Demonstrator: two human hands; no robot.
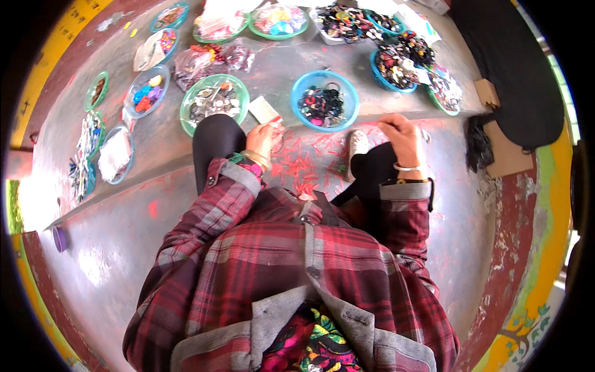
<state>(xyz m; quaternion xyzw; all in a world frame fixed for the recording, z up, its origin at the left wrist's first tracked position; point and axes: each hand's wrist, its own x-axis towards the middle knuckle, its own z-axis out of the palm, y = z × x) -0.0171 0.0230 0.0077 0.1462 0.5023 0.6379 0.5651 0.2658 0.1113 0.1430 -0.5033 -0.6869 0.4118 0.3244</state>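
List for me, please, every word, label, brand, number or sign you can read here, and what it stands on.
No text can be read here.
Yellow painted border, upper left: dark marks, too small and blurred to read.
White rectangular card-like item with a red edge, near the left hand: nothing legible.

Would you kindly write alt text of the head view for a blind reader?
A person's left hand and right hand are apart near the knees, with red slivers scattered on the floor between. Beyond stand a green bowl of silvery pieces and a blue bowl of dark, tangled items, among other filled bowls.
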